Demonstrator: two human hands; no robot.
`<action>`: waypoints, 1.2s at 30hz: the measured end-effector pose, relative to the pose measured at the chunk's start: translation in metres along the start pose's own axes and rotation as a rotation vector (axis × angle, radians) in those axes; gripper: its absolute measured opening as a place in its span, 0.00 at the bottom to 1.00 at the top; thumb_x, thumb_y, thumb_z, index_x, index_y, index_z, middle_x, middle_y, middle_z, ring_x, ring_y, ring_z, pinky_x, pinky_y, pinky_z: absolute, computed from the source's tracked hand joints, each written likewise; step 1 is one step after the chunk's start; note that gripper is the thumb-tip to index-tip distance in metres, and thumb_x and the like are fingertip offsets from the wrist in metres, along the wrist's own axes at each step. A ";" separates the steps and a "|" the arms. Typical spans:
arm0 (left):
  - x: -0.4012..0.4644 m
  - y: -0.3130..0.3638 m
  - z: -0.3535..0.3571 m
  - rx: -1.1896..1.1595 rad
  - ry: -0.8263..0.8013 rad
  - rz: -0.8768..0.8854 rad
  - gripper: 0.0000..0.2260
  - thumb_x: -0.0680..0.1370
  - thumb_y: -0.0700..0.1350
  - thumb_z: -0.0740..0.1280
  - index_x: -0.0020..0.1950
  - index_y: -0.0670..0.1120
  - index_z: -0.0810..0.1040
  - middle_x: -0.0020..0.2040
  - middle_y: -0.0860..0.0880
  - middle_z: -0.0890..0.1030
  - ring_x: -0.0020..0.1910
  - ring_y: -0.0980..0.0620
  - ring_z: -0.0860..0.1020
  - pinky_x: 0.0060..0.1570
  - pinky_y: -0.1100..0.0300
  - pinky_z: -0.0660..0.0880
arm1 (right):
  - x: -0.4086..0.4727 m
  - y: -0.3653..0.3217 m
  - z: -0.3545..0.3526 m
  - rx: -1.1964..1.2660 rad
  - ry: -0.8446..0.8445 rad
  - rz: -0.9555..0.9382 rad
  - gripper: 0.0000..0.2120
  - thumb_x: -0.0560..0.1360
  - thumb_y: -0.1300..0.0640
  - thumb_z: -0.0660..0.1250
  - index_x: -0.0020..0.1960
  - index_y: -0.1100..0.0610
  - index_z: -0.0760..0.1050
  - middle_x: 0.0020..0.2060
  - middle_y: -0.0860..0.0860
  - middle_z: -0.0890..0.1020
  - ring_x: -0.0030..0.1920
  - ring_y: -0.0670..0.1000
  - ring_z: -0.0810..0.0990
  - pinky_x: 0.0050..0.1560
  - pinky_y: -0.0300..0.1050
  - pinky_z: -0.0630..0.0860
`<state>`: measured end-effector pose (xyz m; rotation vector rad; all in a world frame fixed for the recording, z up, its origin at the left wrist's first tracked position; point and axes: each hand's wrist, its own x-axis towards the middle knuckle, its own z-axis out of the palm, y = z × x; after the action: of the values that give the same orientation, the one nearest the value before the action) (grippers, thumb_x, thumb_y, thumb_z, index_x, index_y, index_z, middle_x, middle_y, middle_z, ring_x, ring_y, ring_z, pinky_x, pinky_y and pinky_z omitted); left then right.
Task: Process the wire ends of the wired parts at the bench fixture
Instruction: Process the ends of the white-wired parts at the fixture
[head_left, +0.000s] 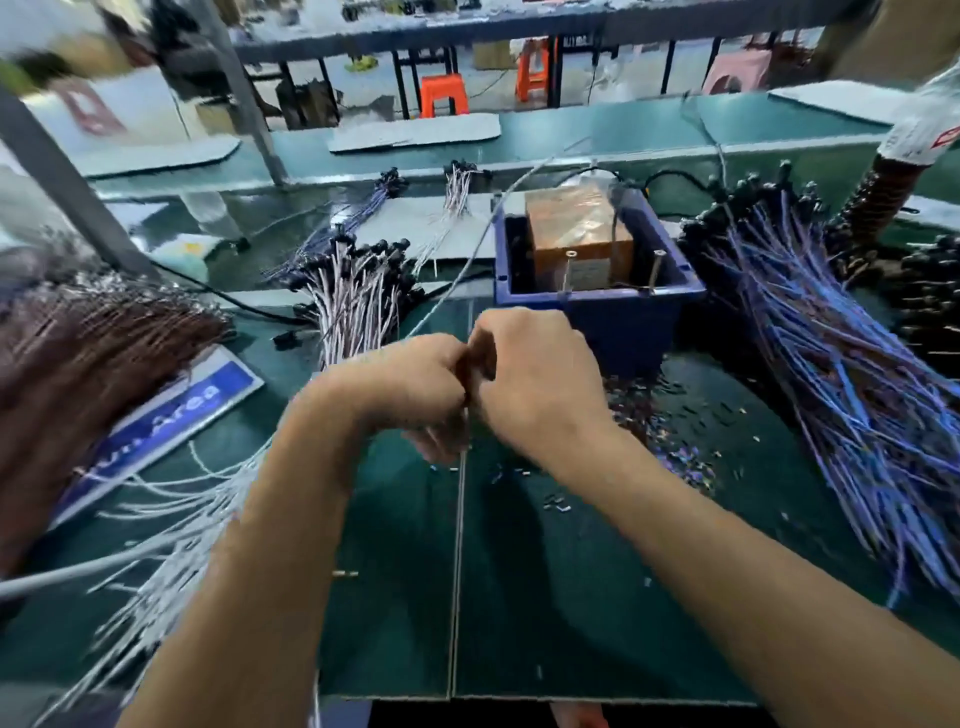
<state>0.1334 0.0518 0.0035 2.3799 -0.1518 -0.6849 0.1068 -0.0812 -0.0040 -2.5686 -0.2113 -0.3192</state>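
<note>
My left hand (415, 384) and my right hand (535, 379) meet knuckle to knuckle over the green mat (571, 597), just in front of the blue bench fixture (597, 296). Both have curled fingers closed around something small between them; the image is blurred and the held thing is hidden, though thin wire seems to run there. A copper-coloured block (576, 228) sits inside the fixture. White-wired parts (358, 291) with black heads lie left of the fixture. A big heap of blue-wired parts (831, 364) lies to the right.
A brown wire bundle (78, 364) fills the left edge above a blue-and-white sign (171, 415). Loose white wires (171, 519) fan out under my left forearm. Small cut scraps (670, 415) litter the mat right of my hands. A thin grey cable (478, 244) arcs past the fixture.
</note>
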 end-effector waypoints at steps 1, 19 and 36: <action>-0.002 -0.008 -0.008 0.044 -0.002 -0.060 0.16 0.77 0.26 0.51 0.53 0.32 0.78 0.40 0.35 0.83 0.28 0.45 0.83 0.26 0.57 0.79 | 0.005 -0.005 0.010 0.036 -0.068 0.012 0.05 0.73 0.54 0.73 0.48 0.53 0.83 0.44 0.54 0.85 0.46 0.61 0.84 0.47 0.53 0.82; 0.032 -0.035 -0.084 0.398 0.651 -0.207 0.06 0.75 0.39 0.66 0.40 0.43 0.69 0.46 0.42 0.79 0.52 0.38 0.78 0.48 0.52 0.72 | 0.095 -0.044 0.122 0.431 -0.100 0.391 0.24 0.80 0.39 0.65 0.47 0.62 0.79 0.45 0.60 0.85 0.46 0.62 0.84 0.51 0.53 0.81; 0.026 -0.038 -0.095 0.422 0.574 -0.294 0.13 0.70 0.43 0.79 0.50 0.46 0.79 0.49 0.44 0.80 0.54 0.40 0.80 0.54 0.50 0.78 | 0.093 -0.038 0.123 0.732 0.124 0.209 0.12 0.79 0.61 0.65 0.58 0.51 0.83 0.42 0.45 0.82 0.41 0.45 0.78 0.48 0.43 0.74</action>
<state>0.2021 0.1272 0.0308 2.9359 0.3367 -0.0674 0.2107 0.0242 -0.0615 -1.8207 -0.0037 -0.2590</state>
